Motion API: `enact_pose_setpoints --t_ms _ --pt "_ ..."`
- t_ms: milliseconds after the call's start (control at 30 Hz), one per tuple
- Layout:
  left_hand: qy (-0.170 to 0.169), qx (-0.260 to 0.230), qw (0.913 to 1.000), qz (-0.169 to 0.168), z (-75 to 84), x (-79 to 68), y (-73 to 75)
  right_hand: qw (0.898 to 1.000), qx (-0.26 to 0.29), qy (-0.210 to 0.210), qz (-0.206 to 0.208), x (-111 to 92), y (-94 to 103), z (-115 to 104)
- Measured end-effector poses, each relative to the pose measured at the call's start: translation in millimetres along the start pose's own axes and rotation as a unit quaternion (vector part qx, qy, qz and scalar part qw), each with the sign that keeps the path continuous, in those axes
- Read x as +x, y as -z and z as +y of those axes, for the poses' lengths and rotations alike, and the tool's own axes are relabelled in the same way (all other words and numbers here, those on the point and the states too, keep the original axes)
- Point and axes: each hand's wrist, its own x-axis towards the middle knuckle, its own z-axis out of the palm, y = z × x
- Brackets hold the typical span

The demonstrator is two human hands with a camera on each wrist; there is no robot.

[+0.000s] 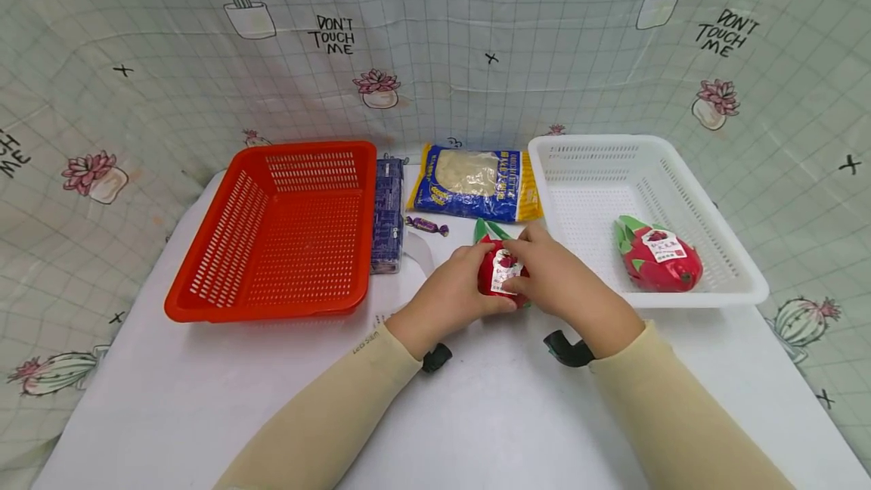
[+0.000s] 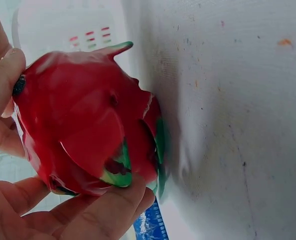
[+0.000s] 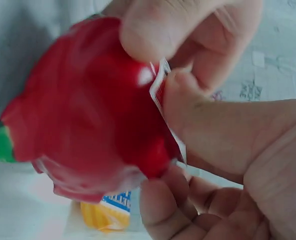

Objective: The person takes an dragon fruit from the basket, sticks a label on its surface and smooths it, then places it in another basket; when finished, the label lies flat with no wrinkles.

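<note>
Both hands grip a red dragon fruit (image 1: 485, 272) with green leaf tips, near the middle of the table. My left hand (image 1: 452, 282) holds it from the left, and my right hand (image 1: 561, 274) from the right. A white printed label (image 1: 504, 272) faces up on the fruit. In the right wrist view the label's edge (image 3: 161, 92) stands slightly off the skin, close beside the right thumb. The left wrist view shows the fruit's smooth red side (image 2: 83, 110) between the fingers. A second labelled dragon fruit (image 1: 663, 259) lies in the white basket (image 1: 714, 299).
An orange-red basket (image 1: 272, 314) stands at the left. Beside it lie a dark blue box (image 1: 388, 214), a purple wrapped candy (image 1: 427, 226) and a white curved strip (image 1: 418, 249). A blue-and-yellow packet (image 1: 469, 184) lies behind the hands. Black curved pieces (image 1: 568, 350) show near the wrists.
</note>
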Motion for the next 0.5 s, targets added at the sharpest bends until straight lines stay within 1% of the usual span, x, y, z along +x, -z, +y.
enact_pose_setpoints --t_ms 233,400,500 --pt "-0.003 -0.013 0.9999 0.007 -1.5 -0.1 1.7 1.000 0.013 0.007 -0.001 10 10.6 6" --pt "-0.001 -0.010 0.9999 0.000 -1.0 -0.2 1.7 1.000 0.025 -0.006 -0.009 13 13.6 7" --pt "-0.002 -0.010 0.9999 -0.004 0.2 0.2 1.2 1.000 0.021 -0.003 -0.004 14 14.9 8"
